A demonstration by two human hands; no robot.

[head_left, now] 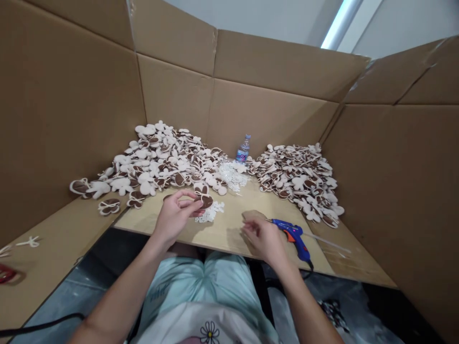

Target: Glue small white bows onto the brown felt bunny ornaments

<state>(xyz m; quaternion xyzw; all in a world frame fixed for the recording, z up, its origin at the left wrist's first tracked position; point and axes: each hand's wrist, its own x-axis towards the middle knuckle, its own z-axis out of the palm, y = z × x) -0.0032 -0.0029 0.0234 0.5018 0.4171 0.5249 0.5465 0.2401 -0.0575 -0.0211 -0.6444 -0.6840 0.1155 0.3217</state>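
Observation:
My left hand (175, 216) pinches a brown-and-white butterfly-shaped piece (205, 200) between its fingertips, above the tan board (229, 237). A white lacy cutout (211, 212) lies just beyond those fingers. My right hand (263, 240) hangs curled over a tan cardboard scrap (250, 216), and its fingers hide part of the scrap. I cannot tell if that hand grips it. A blue-and-orange hot glue gun (293, 238) lies on the board right beside my right hand, with a clear glue stick (326, 242) extending to its right.
Two large heaps of butterfly pieces (159, 157) (297, 181) rise behind the board, with a plastic water bottle (243, 149) between them. Cardboard walls (265, 107) surround the work surface. A black cable (43, 326) runs along the lower left.

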